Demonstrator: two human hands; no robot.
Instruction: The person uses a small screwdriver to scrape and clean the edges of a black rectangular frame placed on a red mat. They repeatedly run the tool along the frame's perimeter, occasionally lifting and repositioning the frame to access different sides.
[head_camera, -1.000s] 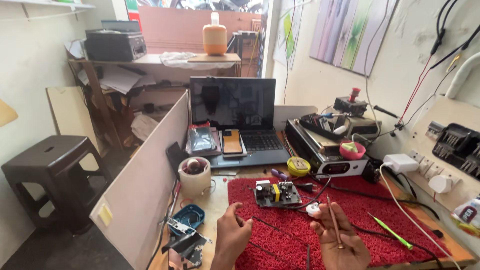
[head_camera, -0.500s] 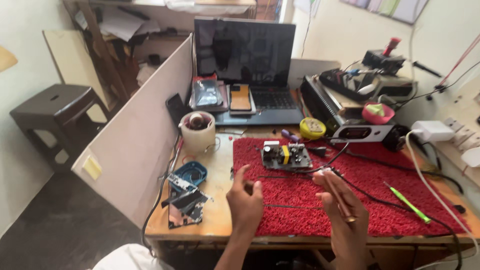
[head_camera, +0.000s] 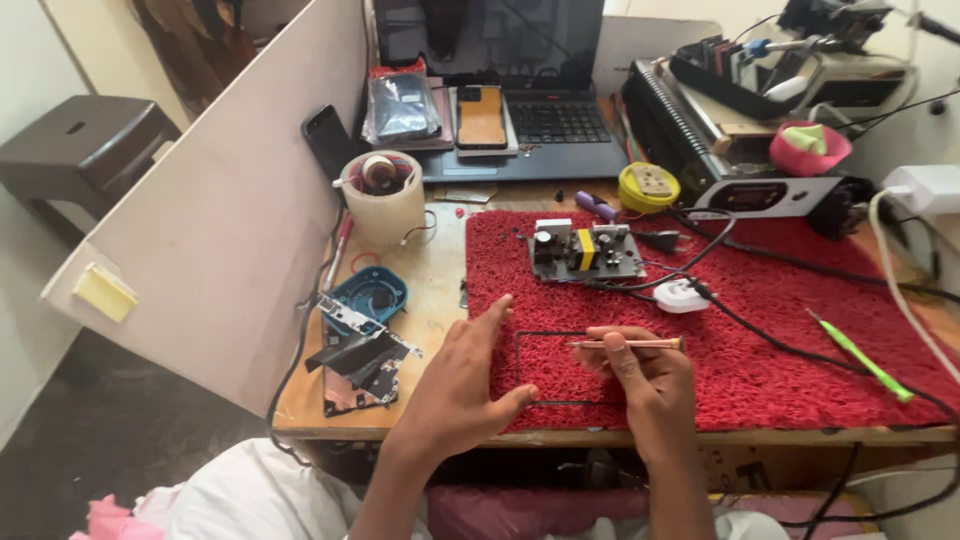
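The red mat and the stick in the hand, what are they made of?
The red mat looks like rough plastic loop pile, matte and bristly. The stick in the right hand looks like shiny coppery metal, though painted plastic is possible.

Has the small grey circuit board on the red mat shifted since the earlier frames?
No. The small grey circuit board lies just left of the white round plug as before; only the camera tilted.
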